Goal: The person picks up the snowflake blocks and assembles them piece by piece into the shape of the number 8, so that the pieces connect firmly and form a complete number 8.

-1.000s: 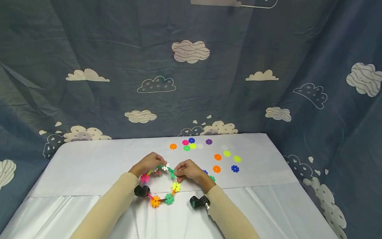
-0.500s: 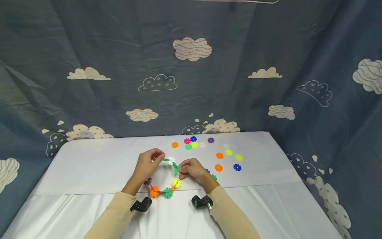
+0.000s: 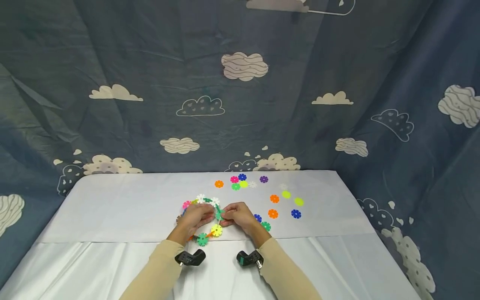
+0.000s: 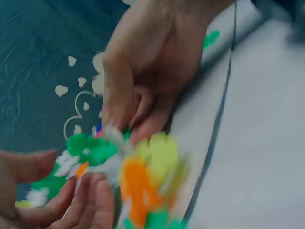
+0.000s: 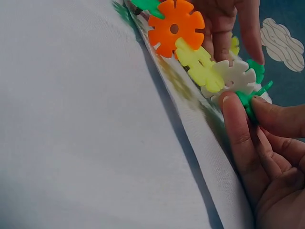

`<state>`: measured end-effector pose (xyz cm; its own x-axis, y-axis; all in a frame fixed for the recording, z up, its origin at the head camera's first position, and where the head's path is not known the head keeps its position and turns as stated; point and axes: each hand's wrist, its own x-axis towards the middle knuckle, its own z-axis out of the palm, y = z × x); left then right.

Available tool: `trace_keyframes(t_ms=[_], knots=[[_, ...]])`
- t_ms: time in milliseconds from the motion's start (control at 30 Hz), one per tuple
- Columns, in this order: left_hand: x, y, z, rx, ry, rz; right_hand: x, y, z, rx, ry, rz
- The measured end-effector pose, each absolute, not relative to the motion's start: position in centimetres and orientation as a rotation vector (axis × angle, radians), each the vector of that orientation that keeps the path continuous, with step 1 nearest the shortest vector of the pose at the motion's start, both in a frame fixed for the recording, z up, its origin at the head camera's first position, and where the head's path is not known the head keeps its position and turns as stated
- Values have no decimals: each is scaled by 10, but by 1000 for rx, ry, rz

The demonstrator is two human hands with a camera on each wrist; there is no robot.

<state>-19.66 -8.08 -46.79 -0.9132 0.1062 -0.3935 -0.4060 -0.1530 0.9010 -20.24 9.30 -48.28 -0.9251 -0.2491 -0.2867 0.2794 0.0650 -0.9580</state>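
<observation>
A ring of linked plastic snowflake discs lies around and under the hands; its yellow disc (image 3: 216, 230) and green disc (image 3: 202, 239) show at the near side, white disc (image 3: 215, 202) at the far side. My right hand (image 3: 240, 216) pinches a green snowflake disc (image 5: 248, 102) between thumb and forefinger, next to a white disc (image 5: 235, 76). Close to it, my left hand (image 3: 196, 218) reaches over the ring. Its thumb and fingers stand apart in the left wrist view, beside the green and white discs; no firm hold shows. The left hand hides part of the ring.
Loose snowflake discs lie on the white tablecloth (image 3: 123, 208), some at the far edge, such as a purple disc (image 3: 264, 179), others right of the ring, such as an orange disc (image 3: 273, 213). A cloud-patterned curtain (image 3: 262, 125) hangs behind the table.
My left hand first lifts off the ring's far left part, then comes down and right, close to my right hand. The right hand stays at the ring's right side, holding the green disc.
</observation>
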Motion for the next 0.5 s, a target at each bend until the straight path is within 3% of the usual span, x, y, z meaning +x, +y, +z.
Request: trace_keyframes(t_ms=[267,500], knots=[[-197,-59,-474,-564,1514,2468,-204,93,-485,48,2010,-1909],[-196,-55,-477,-582,1581,2486,-200,92,-485,7,2030,-1892]])
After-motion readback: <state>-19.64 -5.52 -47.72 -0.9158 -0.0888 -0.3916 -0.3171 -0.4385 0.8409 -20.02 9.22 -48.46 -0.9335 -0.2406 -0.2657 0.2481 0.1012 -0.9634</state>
